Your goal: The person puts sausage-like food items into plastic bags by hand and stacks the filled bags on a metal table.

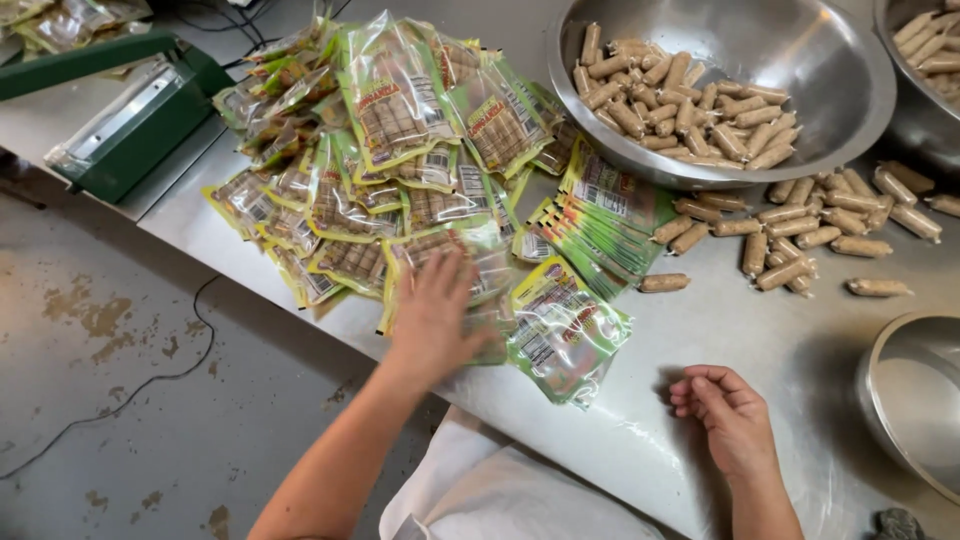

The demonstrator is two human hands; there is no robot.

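Observation:
My left hand (432,315) lies flat, fingers spread, on a filled clear packet (455,262) at the near edge of a heap of filled snack packets (390,130). The packets are clear with green and yellow print and hold small brown rolls. My right hand (728,415) rests on the steel table (700,330) with its fingers curled in and nothing in it. A fan of flat empty green packets (600,215) lies between the heap and loose brown rolls (800,235) on the table.
A large steel bowl (850,70) holds several rolls. Another bowl (935,50) with rolls sits at the top right, and a third bowl (905,400) at the right edge. A green heat sealer (130,110) stands at the left. A cable (130,390) runs over the concrete floor.

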